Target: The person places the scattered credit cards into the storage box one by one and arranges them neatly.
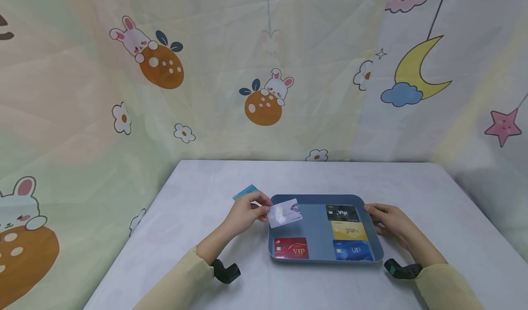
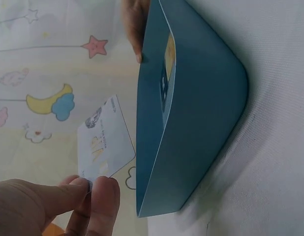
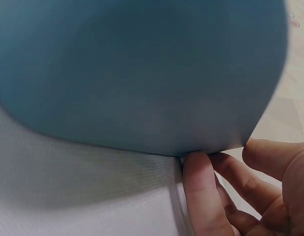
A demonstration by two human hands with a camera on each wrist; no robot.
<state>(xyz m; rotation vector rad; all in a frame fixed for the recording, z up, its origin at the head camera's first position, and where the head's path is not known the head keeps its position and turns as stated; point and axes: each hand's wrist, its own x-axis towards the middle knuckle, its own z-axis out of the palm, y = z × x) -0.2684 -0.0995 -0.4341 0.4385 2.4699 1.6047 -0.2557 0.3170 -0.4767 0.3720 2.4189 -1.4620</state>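
My left hand (image 1: 250, 210) pinches a white card (image 1: 285, 213) between thumb and fingers, above the left side of a blue tray (image 1: 317, 262). In the left wrist view the white card (image 2: 106, 137) is tilted, with a grey picture near one corner. My right hand (image 1: 391, 223) grips the tray's right edge; in the right wrist view the thumb is at the rim and the fingers (image 3: 201, 187) are at the underside. Inside the tray lie a red VIP card (image 1: 290, 248) at front left, and a black Vip card (image 1: 343, 213), gold card (image 1: 349, 231) and blue VIP card (image 1: 352, 250) down the right.
A teal card (image 1: 246, 191) sits on the white table (image 1: 206, 182) behind my left hand, partly hidden by it. Printed cloth walls (image 1: 222, 149) with cartoon rabbits stand behind and beside the table. Each wrist wears a black camera (image 1: 226, 272).
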